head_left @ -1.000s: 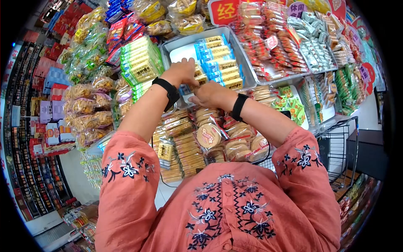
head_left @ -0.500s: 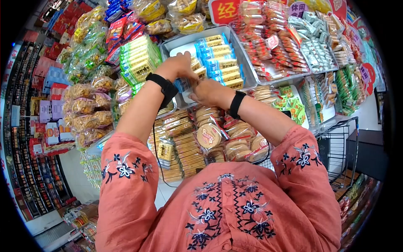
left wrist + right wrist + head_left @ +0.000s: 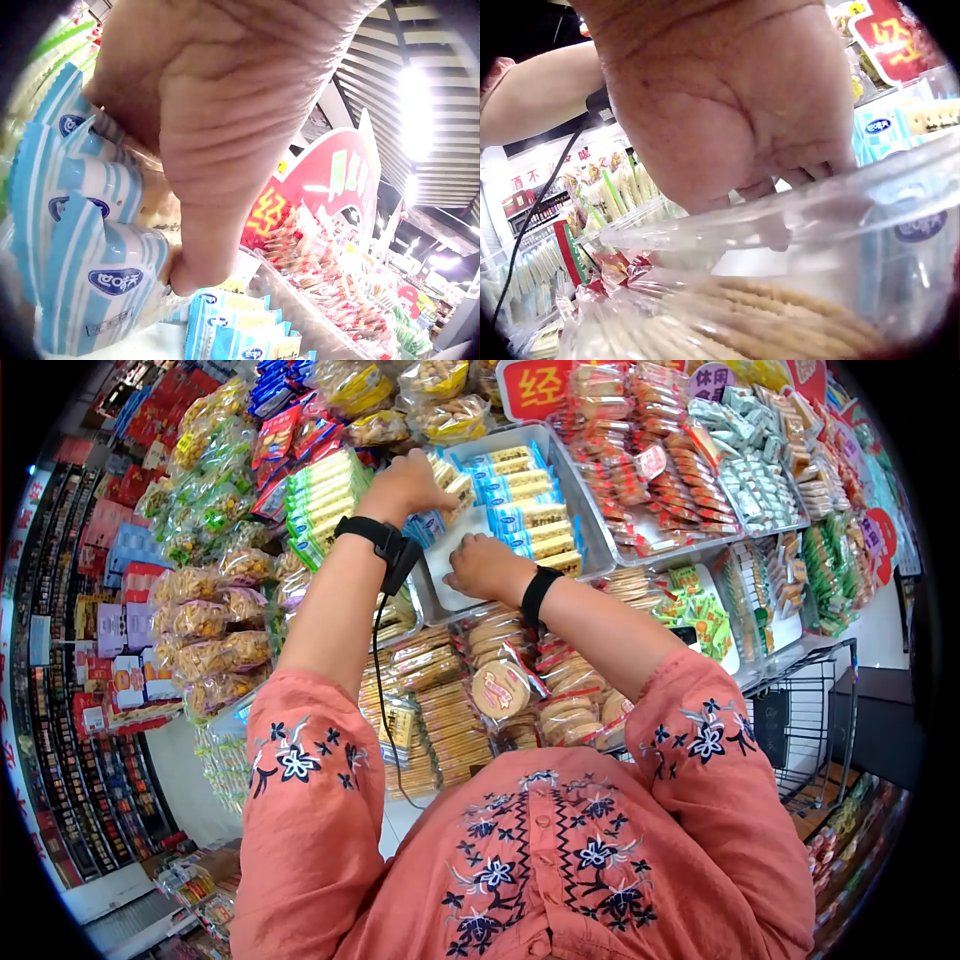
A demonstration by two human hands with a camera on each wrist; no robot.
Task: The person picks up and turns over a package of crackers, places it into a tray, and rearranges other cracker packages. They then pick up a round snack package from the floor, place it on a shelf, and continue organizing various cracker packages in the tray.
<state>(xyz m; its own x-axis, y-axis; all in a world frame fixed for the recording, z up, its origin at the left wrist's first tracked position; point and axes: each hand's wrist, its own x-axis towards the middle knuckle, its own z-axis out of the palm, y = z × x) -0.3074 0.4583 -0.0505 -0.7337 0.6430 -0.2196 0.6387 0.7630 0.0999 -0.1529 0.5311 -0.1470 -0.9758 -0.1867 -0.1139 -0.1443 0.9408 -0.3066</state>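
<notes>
Shop shelves: left hand (image 3: 405,485) clamps biscuit packets (image 3: 82,247), tray (image 3: 590,520) beneath; right hand (image 3: 485,568) at rim (grip unclear); likely stocking, next needs bare slot.

The left hand (image 3: 403,485) now carries its blue-striped cracker packs (image 3: 443,482) from the tray's (image 3: 592,525) near edge up to its far left corner. It parts from the right hand (image 3: 483,568), which shifts slightly further in over the near edge.
</notes>
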